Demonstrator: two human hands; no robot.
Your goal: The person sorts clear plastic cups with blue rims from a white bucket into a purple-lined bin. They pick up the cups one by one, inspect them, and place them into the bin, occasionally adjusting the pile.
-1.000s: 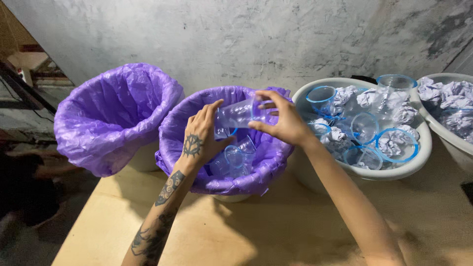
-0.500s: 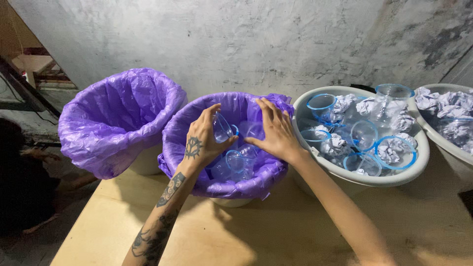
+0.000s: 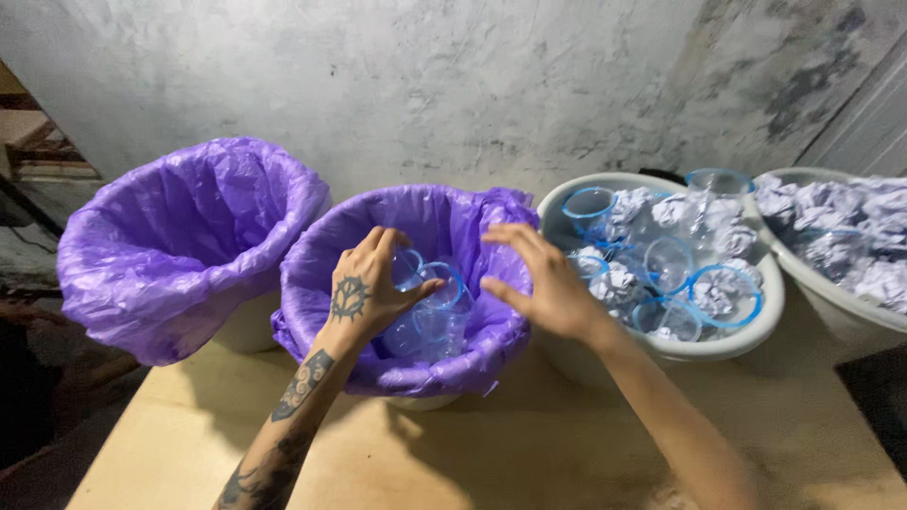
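The left hand (image 3: pixel 367 288), its back marked with a dark tattoo, reaches down into the middle purple-lined bin (image 3: pixel 321 283) and curls its fingers around a clear plastic cup (image 3: pixel 416 269) with a blue rim, holding it just above the other clear cups (image 3: pixel 430 331) that lie heaped at the bottom of that bin. How firmly the fingers close on the cup is hard to judge, since the transparent plastic blends with the pile beneath, but thumb and fingertips appear to touch its wall. The right hand (image 3: pixel 543 283) hovers over the right edge of the same bin, fingers spread and slack, holding nothing and touching nothing. To the left stands a second purple-lined bin (image 3: pixel 179 236), close beside the middle one; its liner is bunched over the rim. To the right, a pale round basin (image 3: pixel 746 335) sits against the middle bin and holds crumpled white paper balls (image 3: pixel 619 283) mixed with more blue-rimmed clear cups (image 3: pixel 666 260), some lying on their sides and one standing upright at the far rim. A further pale basin (image 3: pixel 812 264) at the right edge of the view is filled with crumpled paper as well. All four containers rest on a light wooden tabletop (image 3: pixel 510 453), pushed up near a rough grey wall (image 3: pixel 453 85). Both forearms stretch in from the lower edge, the left one tattooed along its length.
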